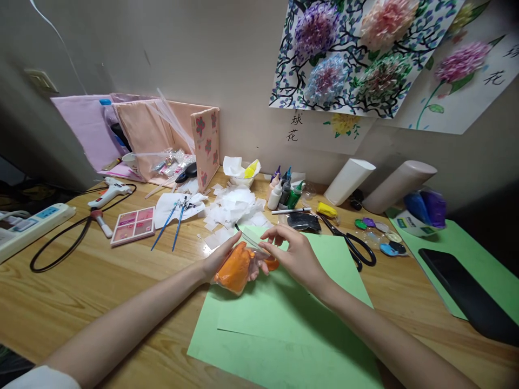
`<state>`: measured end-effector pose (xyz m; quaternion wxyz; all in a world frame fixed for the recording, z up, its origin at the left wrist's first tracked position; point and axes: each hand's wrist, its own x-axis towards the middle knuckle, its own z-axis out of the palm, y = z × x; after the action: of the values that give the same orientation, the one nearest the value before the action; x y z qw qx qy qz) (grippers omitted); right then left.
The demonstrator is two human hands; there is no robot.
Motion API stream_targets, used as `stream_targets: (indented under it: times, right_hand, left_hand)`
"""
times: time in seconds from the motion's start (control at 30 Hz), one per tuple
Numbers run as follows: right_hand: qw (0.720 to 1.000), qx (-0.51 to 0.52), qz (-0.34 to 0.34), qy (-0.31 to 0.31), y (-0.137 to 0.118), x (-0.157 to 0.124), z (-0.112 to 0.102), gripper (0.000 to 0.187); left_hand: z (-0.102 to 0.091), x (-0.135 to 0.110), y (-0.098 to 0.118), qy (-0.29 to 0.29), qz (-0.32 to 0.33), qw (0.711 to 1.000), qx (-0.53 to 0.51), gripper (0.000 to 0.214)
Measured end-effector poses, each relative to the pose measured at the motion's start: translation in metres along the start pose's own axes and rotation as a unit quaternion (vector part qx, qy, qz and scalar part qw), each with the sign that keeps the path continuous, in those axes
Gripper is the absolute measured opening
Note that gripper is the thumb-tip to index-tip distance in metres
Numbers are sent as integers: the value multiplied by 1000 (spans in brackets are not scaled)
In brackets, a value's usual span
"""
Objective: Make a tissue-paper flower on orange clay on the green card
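My left hand [219, 256] is wrapped round a clear plastic bag of orange clay [234, 272], held above the green paper [292, 356]. The clay looks soft and lumpy, and it bulges at the lower end of the bag. At the bag's upper edge, my right hand [298, 258] has its thumb and index finger pinched together on the clear plastic. A smaller orange piece [271, 263] shows beneath the right fingers; whether it is joined to the clay is hidden.
White paper scraps [237, 208] lie beyond my hands. Black scissors [360, 248] and a black phone [458, 286] are to the right. Paint bottles [286, 192] stand near the wall. A glue gun [107, 194], a pink palette [133, 226] and blue brushes [177, 229] lie left.
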<state>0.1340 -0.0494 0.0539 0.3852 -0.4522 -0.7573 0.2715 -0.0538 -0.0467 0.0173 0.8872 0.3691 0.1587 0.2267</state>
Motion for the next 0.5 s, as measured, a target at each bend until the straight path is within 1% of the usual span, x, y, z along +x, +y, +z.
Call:
stream_targets:
  times: [0.1,0.17,0.23,0.33,0.4,0.5]
  right_hand:
    - [1000,-20,18,-13,1,0,0,4]
    - [999,-22,24,-33,2,1,0,7]
    - [998,-17,13,-53,3,2,-2,9]
    - [998,-8,-21,-66,2,5,-6,10]
    - [996,9,-25,-80,2,7,-9,10]
    - [991,55,-4,-119,1,8,-10,9]
  left_hand:
    - [0,0,1,-4,-7,1000,5,76]
    - [-2,0,0,4,-12,1000,5,74]
    - [-5,1,-2,13,-12,1000,2,74]
    - [-9,5,-4,22,-8,1000,-9,75]
    - [-11,6,-6,42,-6,999,-19,73]
    - [-13,7,-8,77,2,996,-33,67]
